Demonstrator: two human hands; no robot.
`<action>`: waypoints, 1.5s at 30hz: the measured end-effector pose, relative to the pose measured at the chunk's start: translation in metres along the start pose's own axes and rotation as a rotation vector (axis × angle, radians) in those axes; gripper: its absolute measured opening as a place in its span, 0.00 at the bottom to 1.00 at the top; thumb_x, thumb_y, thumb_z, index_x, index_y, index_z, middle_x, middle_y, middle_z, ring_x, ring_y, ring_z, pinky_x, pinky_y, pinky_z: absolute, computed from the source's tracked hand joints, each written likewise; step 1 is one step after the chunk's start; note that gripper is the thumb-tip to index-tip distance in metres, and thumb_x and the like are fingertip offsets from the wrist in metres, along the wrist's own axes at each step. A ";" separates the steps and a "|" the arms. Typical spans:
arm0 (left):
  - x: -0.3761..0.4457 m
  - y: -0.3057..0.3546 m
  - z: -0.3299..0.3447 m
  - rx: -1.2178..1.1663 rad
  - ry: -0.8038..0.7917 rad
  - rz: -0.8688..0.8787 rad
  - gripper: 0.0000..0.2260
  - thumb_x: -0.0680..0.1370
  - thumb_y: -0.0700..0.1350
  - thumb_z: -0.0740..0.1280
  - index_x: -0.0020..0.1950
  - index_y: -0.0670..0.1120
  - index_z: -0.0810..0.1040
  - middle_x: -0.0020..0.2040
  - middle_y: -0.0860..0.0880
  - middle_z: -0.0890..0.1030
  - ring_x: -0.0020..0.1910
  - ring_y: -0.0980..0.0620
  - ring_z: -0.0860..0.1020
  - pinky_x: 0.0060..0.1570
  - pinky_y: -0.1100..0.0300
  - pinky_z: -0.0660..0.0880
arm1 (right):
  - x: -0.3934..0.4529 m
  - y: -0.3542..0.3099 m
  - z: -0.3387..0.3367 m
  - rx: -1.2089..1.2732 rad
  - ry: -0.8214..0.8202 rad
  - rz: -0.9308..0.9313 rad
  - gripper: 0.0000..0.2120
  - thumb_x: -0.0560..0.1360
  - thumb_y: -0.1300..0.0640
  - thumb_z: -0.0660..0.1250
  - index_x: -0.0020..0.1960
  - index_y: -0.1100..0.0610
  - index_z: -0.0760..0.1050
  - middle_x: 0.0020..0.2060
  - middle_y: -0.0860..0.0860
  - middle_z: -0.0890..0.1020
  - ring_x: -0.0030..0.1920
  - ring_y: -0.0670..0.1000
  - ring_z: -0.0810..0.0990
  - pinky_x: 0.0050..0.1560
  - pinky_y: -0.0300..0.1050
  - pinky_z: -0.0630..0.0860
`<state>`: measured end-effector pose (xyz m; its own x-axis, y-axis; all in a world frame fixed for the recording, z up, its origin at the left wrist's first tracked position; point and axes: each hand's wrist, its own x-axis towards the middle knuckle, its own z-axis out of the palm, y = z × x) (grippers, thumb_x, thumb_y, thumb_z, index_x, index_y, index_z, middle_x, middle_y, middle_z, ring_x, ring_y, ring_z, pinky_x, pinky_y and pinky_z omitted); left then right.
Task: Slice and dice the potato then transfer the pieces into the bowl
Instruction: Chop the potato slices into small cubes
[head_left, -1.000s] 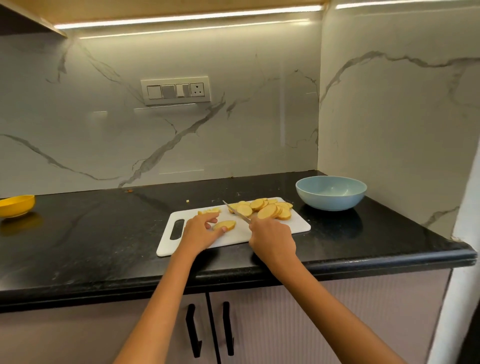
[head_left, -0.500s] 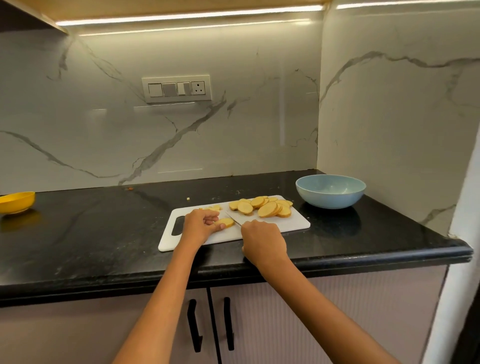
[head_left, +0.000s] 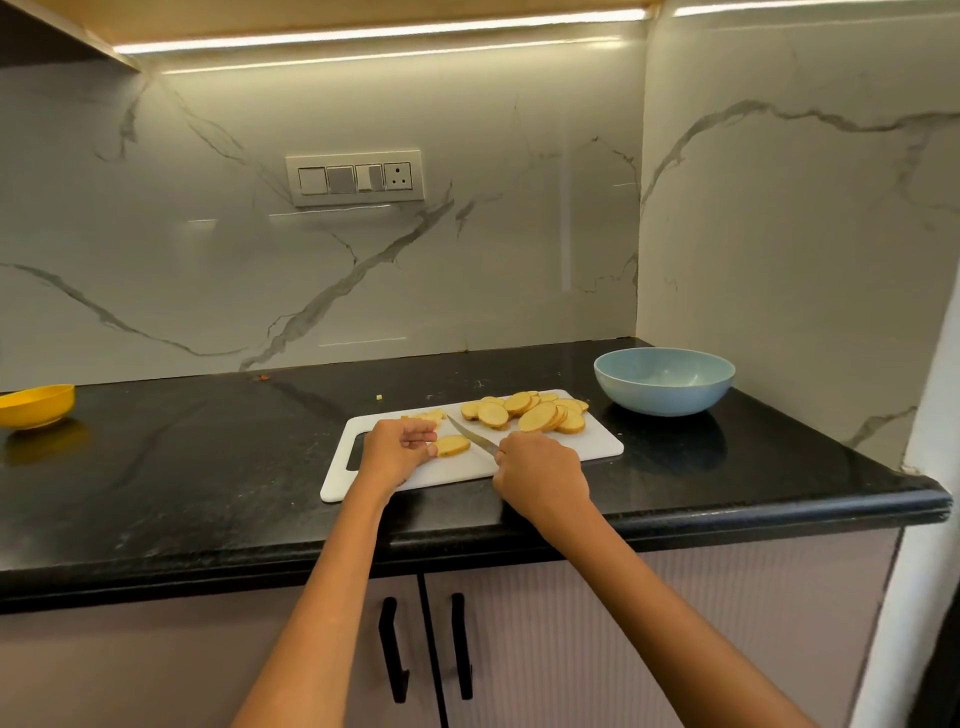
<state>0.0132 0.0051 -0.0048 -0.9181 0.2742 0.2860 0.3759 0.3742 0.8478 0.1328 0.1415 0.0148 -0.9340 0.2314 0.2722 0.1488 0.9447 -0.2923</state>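
White plastic cutting board (head_left: 597, 441) lies on the black stone countertop (head_left: 182, 483), a heap of round yellow potato slices (head_left: 524, 413) at its far right end. The left hand (head_left: 397, 449) curls its fingers against one single potato slice (head_left: 451, 446) near the board's middle, pinning it flat. The right hand (head_left: 540, 475) grips the handle of a small steel-bladed knife (head_left: 470, 435), blade angled just beyond that slice. A few small diced bits (head_left: 428, 415) sit behind the left hand. The pale blue round bowl (head_left: 664, 382) stands just right of the board.

Both forearms outstretched, left hand (head_left: 397, 449) with fingers (head_left: 420, 435) curled inward, right hand (head_left: 540, 470) fisted, knuckles up.
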 end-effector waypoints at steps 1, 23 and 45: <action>0.000 0.000 0.001 0.000 0.000 -0.003 0.18 0.72 0.32 0.70 0.62 0.37 0.76 0.54 0.41 0.81 0.51 0.51 0.78 0.61 0.58 0.72 | 0.000 0.000 0.000 0.008 0.000 0.007 0.09 0.79 0.57 0.58 0.54 0.58 0.75 0.48 0.54 0.79 0.45 0.52 0.77 0.43 0.42 0.71; -0.004 0.008 0.008 0.336 -0.056 0.079 0.20 0.77 0.50 0.66 0.66 0.43 0.73 0.63 0.45 0.77 0.59 0.49 0.74 0.59 0.57 0.69 | -0.008 -0.007 0.002 0.024 0.007 0.008 0.10 0.79 0.56 0.58 0.56 0.58 0.74 0.50 0.54 0.78 0.48 0.53 0.78 0.42 0.43 0.68; -0.002 0.011 0.010 0.299 0.003 0.076 0.12 0.73 0.46 0.72 0.55 0.44 0.82 0.52 0.47 0.82 0.45 0.55 0.72 0.45 0.62 0.66 | -0.006 -0.023 -0.004 -0.200 -0.020 -0.136 0.12 0.80 0.61 0.57 0.62 0.60 0.71 0.57 0.57 0.77 0.55 0.54 0.78 0.51 0.44 0.72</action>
<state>0.0203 0.0173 -0.0003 -0.8862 0.3087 0.3454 0.4632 0.5970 0.6550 0.1363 0.1191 0.0236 -0.9559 0.0965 0.2775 0.0812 0.9945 -0.0665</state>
